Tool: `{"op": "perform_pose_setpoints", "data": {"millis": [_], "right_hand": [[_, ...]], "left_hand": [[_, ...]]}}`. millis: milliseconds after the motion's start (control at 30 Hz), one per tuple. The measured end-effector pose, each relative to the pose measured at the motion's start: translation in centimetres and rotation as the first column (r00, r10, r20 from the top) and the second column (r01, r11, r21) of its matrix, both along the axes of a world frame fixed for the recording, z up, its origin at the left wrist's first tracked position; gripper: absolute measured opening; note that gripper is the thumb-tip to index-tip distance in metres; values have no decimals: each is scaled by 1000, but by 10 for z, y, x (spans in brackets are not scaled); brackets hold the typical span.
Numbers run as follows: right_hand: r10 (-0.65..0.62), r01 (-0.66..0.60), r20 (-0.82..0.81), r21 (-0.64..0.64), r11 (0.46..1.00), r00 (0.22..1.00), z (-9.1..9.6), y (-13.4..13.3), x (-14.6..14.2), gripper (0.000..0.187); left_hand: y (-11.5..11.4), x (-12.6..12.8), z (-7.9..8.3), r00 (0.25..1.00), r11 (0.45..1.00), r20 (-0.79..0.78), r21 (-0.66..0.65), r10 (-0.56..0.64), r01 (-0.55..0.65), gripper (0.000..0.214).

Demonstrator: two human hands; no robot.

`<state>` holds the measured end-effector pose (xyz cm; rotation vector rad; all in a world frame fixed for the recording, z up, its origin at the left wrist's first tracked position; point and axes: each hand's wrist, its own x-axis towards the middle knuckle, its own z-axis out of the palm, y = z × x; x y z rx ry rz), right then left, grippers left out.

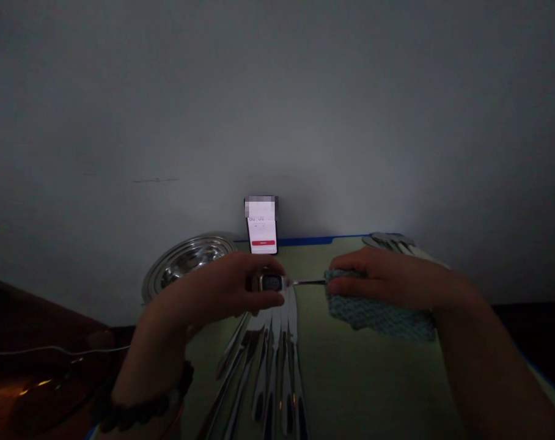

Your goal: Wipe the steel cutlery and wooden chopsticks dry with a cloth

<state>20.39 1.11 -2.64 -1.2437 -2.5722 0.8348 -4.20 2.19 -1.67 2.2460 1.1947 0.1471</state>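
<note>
My left hand point(254, 284) is closed around one end of a shiny metal utensil, its thumb and fingers on either side of a small silver-rimmed piece with a dark face point(272, 283). From there a thin metal shaft point(308, 282) runs right into a grey-green knitted cloth point(378, 315). My right hand point(369, 275) pinches that cloth around the shaft; the cloth hides the utensil's other end, and I cannot make out its kind. Below my left hand, several table knives point(272, 373) lie side by side with their handles towards me.
A phone point(263, 235) with a lit screen leans on the wall behind the table. Shiny metal bowls or plates point(190, 260) stand at the back left. More cutlery point(394, 241) lies at the back right. A white cable point(57, 349) crosses the left side.
</note>
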Motion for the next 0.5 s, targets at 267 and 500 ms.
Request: {"op": "perform_pose_setpoints", "data": {"millis": [267,500], "right_hand": [[-60,56,22,141,988,998,-4,1,-12,40],[-22,24,-13,165,986,1000,-17,1,-39,38]], "left_hand": [[-3,3,-11,998,997,-34,53,-59,61,24],[-8,27,-15,990,969,-100,217,-98,118,12]]}}
